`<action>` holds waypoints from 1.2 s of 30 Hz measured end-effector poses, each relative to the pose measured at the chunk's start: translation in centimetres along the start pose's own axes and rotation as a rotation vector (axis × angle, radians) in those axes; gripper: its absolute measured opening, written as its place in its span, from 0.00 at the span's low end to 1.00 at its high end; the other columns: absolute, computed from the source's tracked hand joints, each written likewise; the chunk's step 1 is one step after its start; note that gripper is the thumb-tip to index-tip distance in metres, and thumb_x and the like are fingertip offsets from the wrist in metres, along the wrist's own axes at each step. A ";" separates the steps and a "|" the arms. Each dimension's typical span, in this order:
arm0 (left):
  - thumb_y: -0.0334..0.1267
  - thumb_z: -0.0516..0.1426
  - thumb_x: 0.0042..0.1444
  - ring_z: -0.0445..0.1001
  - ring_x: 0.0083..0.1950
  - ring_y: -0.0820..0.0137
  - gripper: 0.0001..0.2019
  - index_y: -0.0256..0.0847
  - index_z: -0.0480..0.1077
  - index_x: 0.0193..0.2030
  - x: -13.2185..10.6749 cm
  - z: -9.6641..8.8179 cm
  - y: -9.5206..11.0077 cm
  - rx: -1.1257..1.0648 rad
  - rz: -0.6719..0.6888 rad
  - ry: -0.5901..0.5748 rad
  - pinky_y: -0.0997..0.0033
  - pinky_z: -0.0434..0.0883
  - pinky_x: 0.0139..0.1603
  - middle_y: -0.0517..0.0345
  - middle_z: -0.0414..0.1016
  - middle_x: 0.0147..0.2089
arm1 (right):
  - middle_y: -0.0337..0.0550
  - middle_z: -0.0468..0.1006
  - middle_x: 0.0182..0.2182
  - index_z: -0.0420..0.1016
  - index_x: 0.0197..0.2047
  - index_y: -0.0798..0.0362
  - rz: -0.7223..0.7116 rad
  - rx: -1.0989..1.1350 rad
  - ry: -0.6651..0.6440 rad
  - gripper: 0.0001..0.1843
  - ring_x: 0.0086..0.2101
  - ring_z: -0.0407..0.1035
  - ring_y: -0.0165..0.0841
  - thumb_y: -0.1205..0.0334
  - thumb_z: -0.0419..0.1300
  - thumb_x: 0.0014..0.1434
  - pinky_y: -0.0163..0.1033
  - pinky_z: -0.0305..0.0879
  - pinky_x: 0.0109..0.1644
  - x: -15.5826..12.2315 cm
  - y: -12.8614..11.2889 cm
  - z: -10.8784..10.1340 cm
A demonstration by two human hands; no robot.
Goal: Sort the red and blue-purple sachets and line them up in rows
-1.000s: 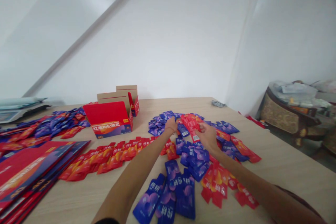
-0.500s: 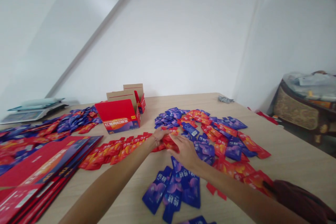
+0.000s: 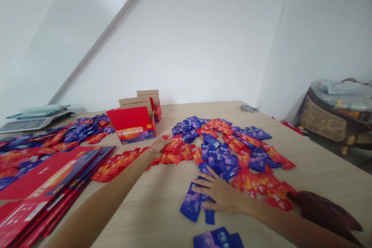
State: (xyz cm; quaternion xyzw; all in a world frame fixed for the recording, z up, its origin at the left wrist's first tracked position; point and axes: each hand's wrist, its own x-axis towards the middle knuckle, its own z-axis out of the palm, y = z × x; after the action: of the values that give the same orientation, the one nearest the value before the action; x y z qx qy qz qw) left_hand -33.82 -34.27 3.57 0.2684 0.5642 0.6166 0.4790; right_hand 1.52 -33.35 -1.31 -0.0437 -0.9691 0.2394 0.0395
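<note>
Covering blue sachets (image 3: pixel 190 203): the right hand (image 3: pixel 219 192) lies palm down over them near the front of the pale wood-grain surface (image 3: pixel 162 205), its fingers spread wide.
Red sachets (image 3: pixel 176 157): a long overlapping row left of centre, with the left hand (image 3: pixel 159 145) at it; whether those fingers hold one cannot be told.
Mixed sachets (image 3: pixel 222 159): red and blue, strewn across the surface beyond the right hand.
Red boxes (image 3: pixel 133 124): standing with lids up behind the row.
Left side: flat cartons (image 3: pixel 64 174) stacked before a heap of sachets (image 3: pixel 77 131), a scale (image 3: pixel 35 122) behind.
Right side: a dark maroon item (image 3: pixel 328 211) beside the forearm.
Room: a white wall (image 3: pixel 203 38) crossed by a slanting grey strip (image 3: pixel 110 27); a patterned chair (image 3: pixel 322 120) piled with plastic bags (image 3: pixel 334 93).
</note>
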 end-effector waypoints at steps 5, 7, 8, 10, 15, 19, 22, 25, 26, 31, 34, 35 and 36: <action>0.30 0.74 0.48 0.82 0.29 0.64 0.30 0.41 0.65 0.52 -0.7 -0.4 -0.6 0.005 -0.009 0.038 0.64 0.82 0.34 0.60 0.80 0.32 | 0.46 0.68 0.68 0.68 0.70 0.43 -0.022 -0.121 0.142 0.26 0.74 0.44 0.47 0.51 0.55 0.71 0.68 0.24 0.75 -1.1 0.1 -1.5; 0.30 0.74 0.48 0.82 0.30 0.65 0.30 0.41 0.64 0.52 -0.7 0.6 -0.9 0.019 0.002 0.026 0.64 0.82 0.35 0.60 0.80 0.33 | 0.48 0.64 0.71 0.65 0.72 0.45 0.015 -0.102 0.212 0.28 0.74 0.43 0.47 0.50 0.54 0.71 0.68 0.27 0.75 -0.2 -2.0 -0.4; 0.31 0.74 0.48 0.82 0.30 0.65 0.30 0.41 0.64 0.53 -0.6 1.1 -1.0 0.031 0.009 0.016 0.65 0.82 0.35 0.60 0.79 0.33 | 0.48 0.61 0.72 0.62 0.73 0.44 0.012 -0.065 0.194 0.30 0.74 0.43 0.47 0.47 0.54 0.71 0.67 0.29 0.75 0.2 -3.1 0.3; 0.32 0.75 0.47 0.81 0.28 0.65 0.31 0.41 0.65 0.54 -0.6 2.3 -1.3 0.066 0.024 -0.012 0.66 0.81 0.33 0.62 0.78 0.31 | 0.47 0.59 0.73 0.60 0.74 0.40 -0.019 0.017 0.104 0.31 0.74 0.43 0.46 0.43 0.54 0.71 0.66 0.30 0.75 0.6 -4.6 1.5; 0.31 0.77 0.40 0.77 0.25 0.71 0.37 0.42 0.68 0.56 -0.5 4.5 -1.4 0.163 0.107 -0.110 0.74 0.77 0.27 0.66 0.77 0.32 | 0.44 0.64 0.71 0.62 0.72 0.37 -0.094 0.069 0.025 0.28 0.73 0.45 0.41 0.46 0.55 0.72 0.61 0.30 0.76 -1.6 -2.3 1.5; 0.31 0.78 0.37 0.77 0.27 0.71 0.39 0.43 0.69 0.57 0.0 5.5 -1.6 0.208 0.164 -0.141 0.73 0.77 0.28 0.65 0.77 0.34 | 0.41 0.67 0.69 0.63 0.72 0.37 -0.121 0.018 0.033 0.25 0.73 0.47 0.38 0.52 0.53 0.74 0.58 0.33 0.77 -3.8 1.9 0.1; 0.32 0.78 0.37 0.78 0.27 0.69 0.38 0.41 0.69 0.56 0.7 6.0 -1.8 0.218 0.176 -0.155 0.70 0.79 0.29 0.64 0.77 0.34 | 0.42 0.67 0.69 0.67 0.70 0.41 -0.035 -0.015 0.090 0.24 0.72 0.51 0.37 0.53 0.51 0.75 0.54 0.44 0.77 -4.9 4.6 -0.8; 0.33 0.78 0.40 0.78 0.28 0.68 0.35 0.41 0.70 0.55 1.4 6.4 -1.9 0.198 0.178 -0.162 0.70 0.79 0.30 0.63 0.78 0.34 | 0.43 0.67 0.69 0.69 0.69 0.44 0.045 -0.013 0.072 0.24 0.69 0.58 0.35 0.54 0.48 0.76 0.46 0.52 0.75 -5.4 7.0 -1.8; 0.33 0.77 0.40 0.79 0.29 0.68 0.35 0.41 0.70 0.54 1.6 6.4 -1.9 0.184 0.179 -0.157 0.70 0.79 0.30 0.63 0.78 0.35 | 0.43 0.66 0.70 0.69 0.70 0.45 0.080 -0.021 0.053 0.24 0.69 0.59 0.35 0.54 0.48 0.75 0.45 0.53 0.74 -5.4 7.8 -2.2; 0.34 0.76 0.44 0.81 0.32 0.67 0.33 0.41 0.69 0.55 2.9 5.4 -1.2 0.093 0.169 -0.073 0.68 0.81 0.35 0.62 0.80 0.36 | 0.55 0.59 0.72 0.58 0.75 0.54 0.383 -0.185 0.072 0.33 0.68 0.59 0.44 0.51 0.53 0.72 0.51 0.61 0.70 -3.4 9.4 -3.3; 0.35 0.76 0.47 0.83 0.32 0.64 0.32 0.41 0.67 0.57 3.8 4.0 -0.7 0.035 0.123 -0.005 0.64 0.82 0.36 0.60 0.81 0.35 | 0.59 0.70 0.66 0.68 0.69 0.56 0.567 -0.318 0.221 0.28 0.62 0.68 0.46 0.52 0.49 0.73 0.51 0.68 0.64 -0.7 8.7 -2.8; 0.35 0.75 0.48 0.83 0.32 0.63 0.32 0.41 0.67 0.57 4.1 3.5 -0.6 0.016 0.108 0.015 0.63 0.82 0.36 0.59 0.82 0.34 | 0.59 0.73 0.63 0.71 0.66 0.55 0.597 -0.374 0.270 0.26 0.60 0.71 0.47 0.51 0.50 0.73 0.52 0.69 0.63 0.3 8.6 -2.5; 0.35 0.75 0.49 0.83 0.32 0.62 0.32 0.41 0.66 0.58 4.2 3.1 -0.6 -0.001 0.096 0.033 0.62 0.82 0.36 0.58 0.82 0.34 | 0.60 0.74 0.62 0.71 0.65 0.54 0.591 -0.430 0.309 0.25 0.58 0.71 0.48 0.52 0.50 0.72 0.53 0.69 0.62 1.3 8.5 -2.2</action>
State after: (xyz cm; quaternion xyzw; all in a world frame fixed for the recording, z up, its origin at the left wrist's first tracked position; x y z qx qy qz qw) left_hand -32.65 -29.19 2.82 0.2846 0.5582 0.6437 0.4394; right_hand 0.98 -24.69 -3.31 -0.3634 -0.9255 0.0227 0.1045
